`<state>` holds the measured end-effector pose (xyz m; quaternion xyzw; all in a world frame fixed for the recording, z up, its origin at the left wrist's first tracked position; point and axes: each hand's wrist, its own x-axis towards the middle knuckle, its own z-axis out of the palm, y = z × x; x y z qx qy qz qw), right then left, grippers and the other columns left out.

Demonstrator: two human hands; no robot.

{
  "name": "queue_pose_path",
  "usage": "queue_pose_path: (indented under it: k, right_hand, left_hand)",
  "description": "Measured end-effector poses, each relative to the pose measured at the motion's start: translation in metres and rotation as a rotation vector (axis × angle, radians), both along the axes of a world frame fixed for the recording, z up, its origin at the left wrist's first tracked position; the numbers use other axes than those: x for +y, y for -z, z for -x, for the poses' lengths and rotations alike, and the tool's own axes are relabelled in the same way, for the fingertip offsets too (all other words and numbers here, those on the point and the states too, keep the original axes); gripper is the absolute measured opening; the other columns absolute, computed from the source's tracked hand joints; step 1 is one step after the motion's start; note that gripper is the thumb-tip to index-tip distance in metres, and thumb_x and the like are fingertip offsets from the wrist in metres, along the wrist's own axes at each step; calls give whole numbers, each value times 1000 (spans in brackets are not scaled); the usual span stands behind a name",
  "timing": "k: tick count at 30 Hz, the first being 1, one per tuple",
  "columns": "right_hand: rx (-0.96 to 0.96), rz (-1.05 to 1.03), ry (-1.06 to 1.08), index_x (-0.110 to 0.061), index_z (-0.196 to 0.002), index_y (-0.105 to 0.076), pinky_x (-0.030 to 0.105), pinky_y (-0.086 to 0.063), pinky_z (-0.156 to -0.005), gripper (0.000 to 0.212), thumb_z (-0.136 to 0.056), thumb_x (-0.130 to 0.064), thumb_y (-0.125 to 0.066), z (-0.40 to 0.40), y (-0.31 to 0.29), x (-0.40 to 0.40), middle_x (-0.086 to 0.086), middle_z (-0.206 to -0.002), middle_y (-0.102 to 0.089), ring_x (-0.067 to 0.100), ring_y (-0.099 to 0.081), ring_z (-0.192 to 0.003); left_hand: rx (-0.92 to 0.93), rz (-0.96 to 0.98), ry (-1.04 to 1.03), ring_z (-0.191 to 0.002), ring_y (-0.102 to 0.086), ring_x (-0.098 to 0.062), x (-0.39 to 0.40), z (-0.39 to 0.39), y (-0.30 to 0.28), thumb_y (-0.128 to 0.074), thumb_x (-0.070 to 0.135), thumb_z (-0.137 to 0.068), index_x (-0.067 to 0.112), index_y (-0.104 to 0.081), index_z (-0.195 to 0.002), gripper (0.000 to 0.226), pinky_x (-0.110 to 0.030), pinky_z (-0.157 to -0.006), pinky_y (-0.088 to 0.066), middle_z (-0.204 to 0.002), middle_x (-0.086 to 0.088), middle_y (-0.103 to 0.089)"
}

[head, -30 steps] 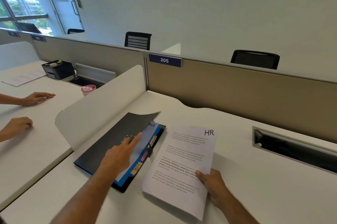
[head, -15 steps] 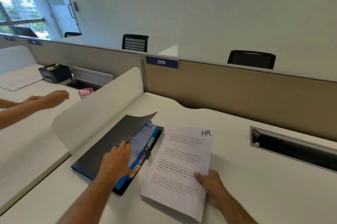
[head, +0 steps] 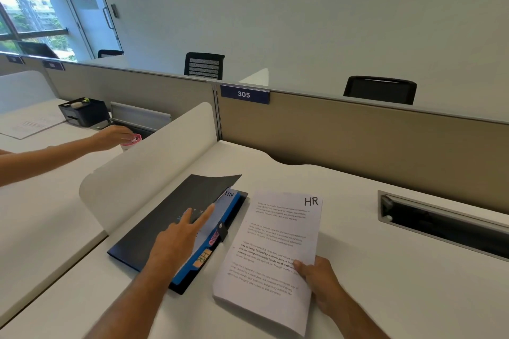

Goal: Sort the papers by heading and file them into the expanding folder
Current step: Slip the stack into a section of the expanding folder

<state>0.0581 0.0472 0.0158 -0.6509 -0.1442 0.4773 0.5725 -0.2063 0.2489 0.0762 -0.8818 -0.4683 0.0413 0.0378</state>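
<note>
Papers (head: pixel 275 250), thin white sheets, pinched by right hand (head: pixel 316 275); left hand (head: pixel 176 242) open-fingered on glossy black folder (head: pixel 165 223).

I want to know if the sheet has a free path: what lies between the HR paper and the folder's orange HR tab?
Head view: only a narrow strip of bare white desk and the folder's black edge separate the HR paper from the orange HR tab.

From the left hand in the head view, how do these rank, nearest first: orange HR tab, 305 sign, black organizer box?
1. orange HR tab: on the expanding folder, beside the left hand.
2. 305 sign: on the partition ahead.
3. black organizer box: far left, neighbouring desk.
</note>
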Motion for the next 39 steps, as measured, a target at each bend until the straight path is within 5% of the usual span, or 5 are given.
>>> queue_pose_path:
  k: [5,9,20,27,39]
  right_hand:
    - [-6,8,-4,-11,-115,-67,39,-61,-73,23,-95,-1,-62,1,-3,-1,7,-97,-78,28,-76,-87]
    - [-8,19,-8,-9,-119,-66,41,-61,-75,25,-95,-2,-62,1,-4,-1,7,-98,-78,29,-75,-88]
    - [62,8,42,-6,-122,-66,40,-61,-73,28,-94,-2,-62,4,-10,1,9,-99,-78,31,-75,-89]
    - [190,-48,-16,-8,-110,-70,46,-60,-83,19,-93,-1,-64,16,-32,27,11,-102,-77,34,-73,-96]
    - [-175,85,-90,-18,-84,-68,41,-62,-75,23,-83,3,-58,68,-46,99,6,-93,-73,29,-71,-87]
  left_hand:
    - [10,24,-50,-116,-55,-20,-1,-3,-1,-56,31,-98,25,-31,-151,59,-36,-90,-56,-151,-1,-40]
    - [22,62,-115,-121,-53,-23,0,-4,0,-70,69,-73,22,-27,-151,101,-38,-89,-55,-150,2,-40]
    - [6,28,-89,-106,-56,-18,-3,-2,-3,-62,22,-91,22,-32,-146,63,-32,-81,-56,-142,2,-43]
    - [-205,116,-112,-66,-55,-8,8,7,-5,-57,6,-88,46,-6,-152,91,-21,-50,-42,-121,3,-61]
    - [-266,314,-135,-83,-67,-21,25,11,-15,-49,20,-96,25,-51,-131,35,-38,-75,-60,-102,-2,-68]
